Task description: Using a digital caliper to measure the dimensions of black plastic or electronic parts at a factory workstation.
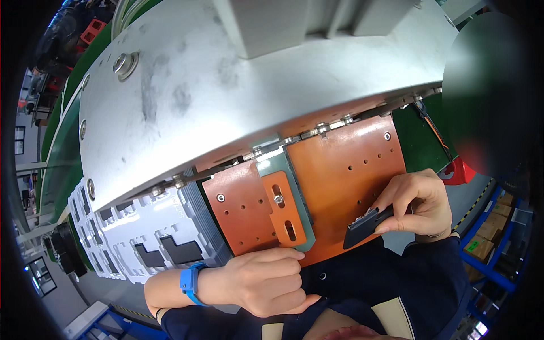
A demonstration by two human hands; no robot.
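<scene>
The left hand is curled into a loose fist, knuckles turned upward, thumb laid along the index finger — nothing is seen enclosed in this grip. Its wrist is bent inward, the forearm entering from lower left. The right hand is raised higher, fingers arched downward and pinched against the thumb — a closed grip, wrist cocked back.

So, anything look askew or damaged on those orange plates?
Nothing stands out. The small slotted orange bracket lies flat between the two orange plates, bolted. The grey housing above only shows dark smudges.
</scene>
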